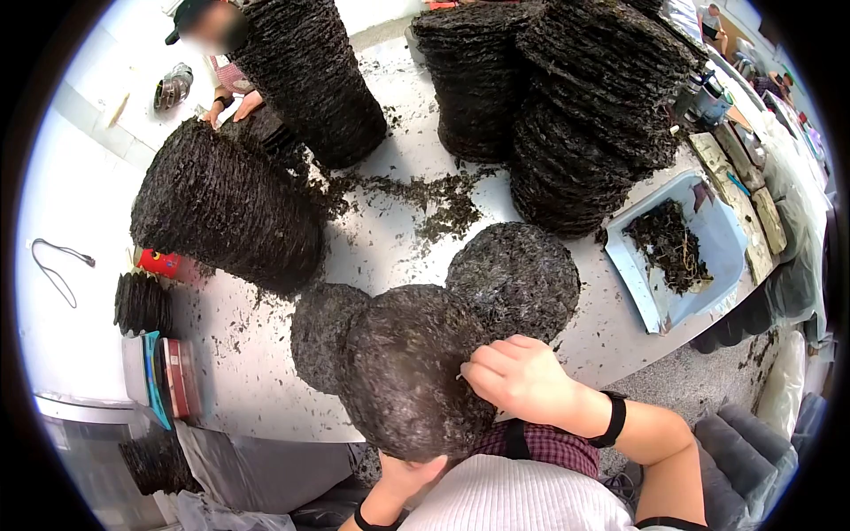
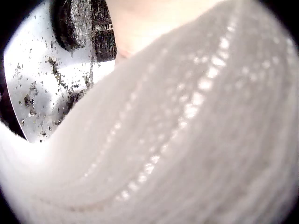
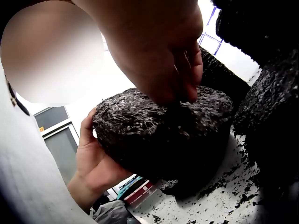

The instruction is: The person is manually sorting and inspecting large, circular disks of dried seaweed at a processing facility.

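Observation:
A round, dark, dried seaweed-like cake [image 1: 412, 367] is held up over the table's near edge. My left hand [image 1: 409, 478] grips it from below at its near edge; in the right wrist view that hand [image 3: 96, 163] has its thumb and fingers around the side of the thick cake [image 3: 135, 121]. With bent fingertips my right hand [image 1: 522, 379] pinches at the cake's right side, and in the right wrist view the hand [image 3: 159, 51] reaches down onto its top. Two more round cakes lie behind it, one at left [image 1: 323, 332], one at right [image 1: 513, 274]. Sleeve fabric mostly fills the left wrist view.
Tall stacks of dark cakes stand at the left [image 1: 226, 208], back [image 1: 310, 80] and right [image 1: 593, 115]. A blue dustpan-like tray [image 1: 633, 283] with loose scraps lies at the right. Crumbs litter the white table [image 1: 257, 389]. Another person's hands [image 1: 232, 108] touch a stack at the back left.

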A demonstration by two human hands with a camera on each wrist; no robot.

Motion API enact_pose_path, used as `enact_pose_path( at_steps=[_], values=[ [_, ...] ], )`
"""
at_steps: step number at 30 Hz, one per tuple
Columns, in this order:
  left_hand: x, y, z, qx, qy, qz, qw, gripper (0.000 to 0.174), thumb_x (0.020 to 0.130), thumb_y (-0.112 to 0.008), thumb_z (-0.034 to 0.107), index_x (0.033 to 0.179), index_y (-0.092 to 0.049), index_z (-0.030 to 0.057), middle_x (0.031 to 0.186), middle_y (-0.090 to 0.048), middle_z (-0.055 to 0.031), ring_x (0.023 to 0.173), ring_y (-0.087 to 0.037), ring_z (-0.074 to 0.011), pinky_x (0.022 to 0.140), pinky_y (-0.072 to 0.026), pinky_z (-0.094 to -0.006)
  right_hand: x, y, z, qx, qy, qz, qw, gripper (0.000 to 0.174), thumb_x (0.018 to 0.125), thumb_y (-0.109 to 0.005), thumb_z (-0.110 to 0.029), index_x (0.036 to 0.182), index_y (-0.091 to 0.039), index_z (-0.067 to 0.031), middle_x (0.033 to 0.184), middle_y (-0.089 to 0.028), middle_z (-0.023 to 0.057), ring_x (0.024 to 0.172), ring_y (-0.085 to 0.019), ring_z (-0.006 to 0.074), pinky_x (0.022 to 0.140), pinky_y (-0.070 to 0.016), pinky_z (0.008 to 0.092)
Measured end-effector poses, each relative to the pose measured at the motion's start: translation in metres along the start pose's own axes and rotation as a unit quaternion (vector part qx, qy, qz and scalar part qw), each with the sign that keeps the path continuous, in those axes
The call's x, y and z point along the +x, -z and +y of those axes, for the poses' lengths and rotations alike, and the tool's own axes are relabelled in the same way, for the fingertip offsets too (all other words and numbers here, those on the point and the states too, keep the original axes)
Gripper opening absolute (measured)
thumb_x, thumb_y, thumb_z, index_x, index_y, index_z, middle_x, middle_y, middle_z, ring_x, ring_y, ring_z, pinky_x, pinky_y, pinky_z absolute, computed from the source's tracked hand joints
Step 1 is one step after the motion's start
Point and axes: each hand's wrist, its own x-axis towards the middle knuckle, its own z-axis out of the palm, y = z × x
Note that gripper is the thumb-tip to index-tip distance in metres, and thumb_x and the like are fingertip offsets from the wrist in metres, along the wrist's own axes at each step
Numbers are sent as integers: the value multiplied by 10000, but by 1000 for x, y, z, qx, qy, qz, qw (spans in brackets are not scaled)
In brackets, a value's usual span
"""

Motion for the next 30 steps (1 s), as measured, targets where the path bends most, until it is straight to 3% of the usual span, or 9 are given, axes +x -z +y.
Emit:
enact_pose_path(
  at_steps=[3, 6, 9, 11, 13, 15, 21, 25, 30],
  values=[
    [-1, 5, -2, -74, 35, 6, 997, 772, 695, -783, 194, 1312, -372, -23, 1252, -511, -124, 1138, -524, -247, 992, -404, -402, -10, 4, 1, 194, -168, 52, 965, 111, 741, -668, -20, 838, -622, -51, 800, -578, 39, 667, -616, 177, 603, -501, 263],
    [-5, 21, -12, -104, 73, 9, 992, 824, 708, -787, 245, 1344, -339, -23, 1295, -475, -125, 1181, -490, -243, 1002, -390, -400, -35, 11, 20, 383, -287, 123, 869, 59, 814, -608, 36, 845, -582, -7, 781, -592, 49, 676, -633, 125, 607, -513, 245],
    [-8, 21, -7, -148, 79, 76, 983, 826, 658, -802, 218, 1332, -378, -1, 1268, -495, -107, 1167, -497, -245, 1003, -388, -392, -79, 30, 73, 428, -408, 381, 711, 71, 894, -531, -59, 933, -546, -1, 856, -629, 73, 812, -640, 155, 642, -500, 245],
    [-10, 27, -12, -156, 57, 72, 983, 830, 634, -809, 208, 1323, -394, 5, 1250, -507, -101, 1161, -501, -249, 1006, -387, -401, -119, 41, 124, 508, -404, 590, 479, 345, 922, -477, -59, 1231, -402, 75, 1174, -566, 174, 1127, -563, 260, 984, -452, 364],
    [0, 15, -4, -153, 58, 83, 983, 873, 620, -828, 248, 1329, -381, 3, 1253, -497, -107, 1168, -490, -268, 1013, -378, -426, -150, 44, 142, 589, -430, 603, 324, 526, 918, -466, -29, 1369, -225, 92, 1289, -484, 208, 1192, -519, 297, 1050, -415, 405],
    [1, 19, -8, -127, 46, 61, 989, 924, 622, -842, 271, 1353, -343, 6, 1291, -462, -115, 1199, -460, -273, 1020, -369, -437, -128, 44, 105, 566, -453, 558, 404, 428, 908, -526, -48, 1296, -381, 58, 1212, -548, 176, 1138, -550, 263, 1005, -452, 372],
    [-3, 20, -13, -68, 18, 64, 995, 993, 635, -857, 319, 1387, -288, 8, 1335, -415, -121, 1221, -435, -277, 1023, -363, -441, -127, 32, 130, 548, -453, 586, 389, 281, 946, -547, -290, 1064, -569, -37, 1034, -620, 47, 862, -581, 144, 841, -474, 271],
    [-3, 20, -12, -46, 20, 60, 997, 1023, 640, -858, 369, 1395, -269, 5, 1336, -411, -127, 1214, -438, -274, 1010, -378, -424, -170, 60, 182, 547, -436, 664, 266, 314, 1003, -417, -254, 1166, -513, -4, 1197, -605, 86, 900, -591, 149, 809, -487, 261],
    [1, 16, -14, -52, 49, 64, 995, 961, 642, -855, 269, 1376, -294, 5, 1322, -420, -118, 1197, -448, -262, 1007, -380, -416, -201, 58, 179, 513, -450, 639, 355, 267, 974, -489, -174, 1195, -531, -30, 1184, -614, 60, 848, -589, 94, 728, -486, 229]
  ],
)
